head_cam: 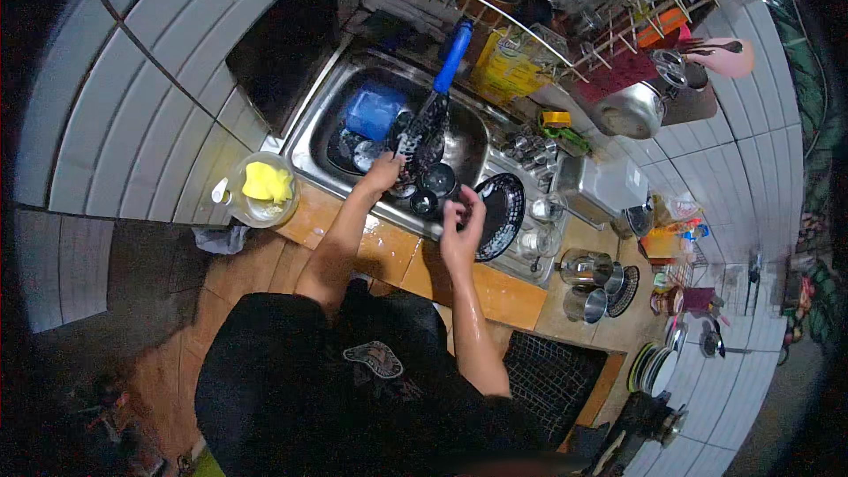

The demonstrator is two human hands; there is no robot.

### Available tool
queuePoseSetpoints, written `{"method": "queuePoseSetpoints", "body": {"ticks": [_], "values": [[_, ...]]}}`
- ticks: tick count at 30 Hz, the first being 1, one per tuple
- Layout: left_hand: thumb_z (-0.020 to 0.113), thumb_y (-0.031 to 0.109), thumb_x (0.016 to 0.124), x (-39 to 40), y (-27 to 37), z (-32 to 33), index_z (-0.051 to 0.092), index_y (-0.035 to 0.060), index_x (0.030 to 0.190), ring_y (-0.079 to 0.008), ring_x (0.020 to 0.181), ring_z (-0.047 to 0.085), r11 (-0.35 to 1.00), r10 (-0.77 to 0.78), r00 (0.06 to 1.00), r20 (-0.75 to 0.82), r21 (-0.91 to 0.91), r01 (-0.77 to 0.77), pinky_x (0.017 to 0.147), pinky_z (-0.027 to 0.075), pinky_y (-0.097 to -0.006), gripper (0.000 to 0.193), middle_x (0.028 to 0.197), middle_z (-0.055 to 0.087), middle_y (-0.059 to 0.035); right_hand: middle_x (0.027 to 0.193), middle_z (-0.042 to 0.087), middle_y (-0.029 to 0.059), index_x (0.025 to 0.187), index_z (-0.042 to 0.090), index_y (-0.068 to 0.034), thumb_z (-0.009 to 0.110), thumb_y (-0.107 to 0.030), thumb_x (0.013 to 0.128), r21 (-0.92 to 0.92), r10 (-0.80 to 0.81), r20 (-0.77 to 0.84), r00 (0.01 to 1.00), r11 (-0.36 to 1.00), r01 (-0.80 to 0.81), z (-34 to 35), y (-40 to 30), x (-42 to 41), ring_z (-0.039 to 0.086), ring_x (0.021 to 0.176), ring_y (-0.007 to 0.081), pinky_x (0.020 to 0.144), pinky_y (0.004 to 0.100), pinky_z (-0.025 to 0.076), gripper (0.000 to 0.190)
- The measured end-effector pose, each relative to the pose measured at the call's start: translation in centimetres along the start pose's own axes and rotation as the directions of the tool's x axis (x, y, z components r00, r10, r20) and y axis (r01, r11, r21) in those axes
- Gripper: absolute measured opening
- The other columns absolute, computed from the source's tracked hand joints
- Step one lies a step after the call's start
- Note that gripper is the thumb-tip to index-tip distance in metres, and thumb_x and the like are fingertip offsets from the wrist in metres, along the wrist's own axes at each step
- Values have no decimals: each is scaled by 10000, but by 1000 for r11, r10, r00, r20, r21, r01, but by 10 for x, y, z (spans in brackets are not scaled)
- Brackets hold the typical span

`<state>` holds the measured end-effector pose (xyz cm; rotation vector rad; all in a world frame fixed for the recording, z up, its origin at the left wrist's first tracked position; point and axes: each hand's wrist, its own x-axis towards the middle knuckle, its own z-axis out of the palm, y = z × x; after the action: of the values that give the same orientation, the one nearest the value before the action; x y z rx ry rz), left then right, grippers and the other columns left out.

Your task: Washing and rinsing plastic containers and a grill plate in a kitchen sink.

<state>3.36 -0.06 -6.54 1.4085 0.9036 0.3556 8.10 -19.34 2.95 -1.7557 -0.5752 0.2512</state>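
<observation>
Both my hands are over a stainless steel sink (474, 122). My left hand (384, 172) grips the lower end of a dark, soapy object (424, 132); what it is exactly cannot be told. A blue handle (454, 53) rises beyond it toward the back rim. My right hand (464, 218), fingers bent and apart, is beside round dark cups or bowls (438, 179) and seems to hold nothing. Just right of it, a black perforated oval basket (507, 215) with suds leans on the drainboard. A blue plastic container (375, 111) lies in the basin.
A tub with a yellow cloth or sponge (267, 181) stands left of the sink. Glasses (538, 238) sit on the drainboard, metal cups (585, 305) on the counter to the right. A wire dish rack (517, 20) hangs above the back edge.
</observation>
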Motion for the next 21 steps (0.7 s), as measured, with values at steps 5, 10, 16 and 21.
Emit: {"method": "queuePoseSetpoints", "body": {"ticks": [5, 10, 16, 21], "values": [[482, 177, 938, -2, 19, -2, 569, 83, 948, -38, 443, 407, 800, -140, 783, 606, -397, 449, 525, 384, -245, 128, 735, 589, -3, 1125, 544, 85, 1270, 464, -36, 527, -397, 942, 97, 248, 83, 965, 962, -255, 48, 13, 64, 506, 998, 164, 914, 278, 391, 492], [443, 173, 948, 2, 11, 0, 552, 80, 1013, -27, 443, 409, 438, 32, 542, 840, -499, 748, 536, 363, -250, 158, 747, 563, 17, 1154, 553, 74, 1269, 494, -88, 480, -578, 889, 349, 536, 165, 828, 753, -557, 73, 26, 108, 523, 1025, 204, 882, 325, 425, 620], [459, 201, 947, 4, -8, -10, 571, 59, 999, -28, 476, 414, 335, 166, 378, 911, -413, 847, 567, 356, -242, 188, 761, 569, 25, 952, 658, 63, 1057, 614, -149, 517, -684, 794, 528, 554, 554, 622, 344, -777, 79, 63, 132, 622, 795, 245, 595, 362, 493, 605], [422, 383, 948, 19, -28, -12, 625, 55, 1064, -171, 704, 553, 397, -27, 583, 812, -527, 752, 639, 442, -323, 402, 921, 663, -65, 1143, 621, 119, 1183, 574, -92, 593, -581, 820, 488, 604, 476, 639, 422, -764, 93, 73, 149, 589, 1028, 302, 870, 487, 475, 610]]}}
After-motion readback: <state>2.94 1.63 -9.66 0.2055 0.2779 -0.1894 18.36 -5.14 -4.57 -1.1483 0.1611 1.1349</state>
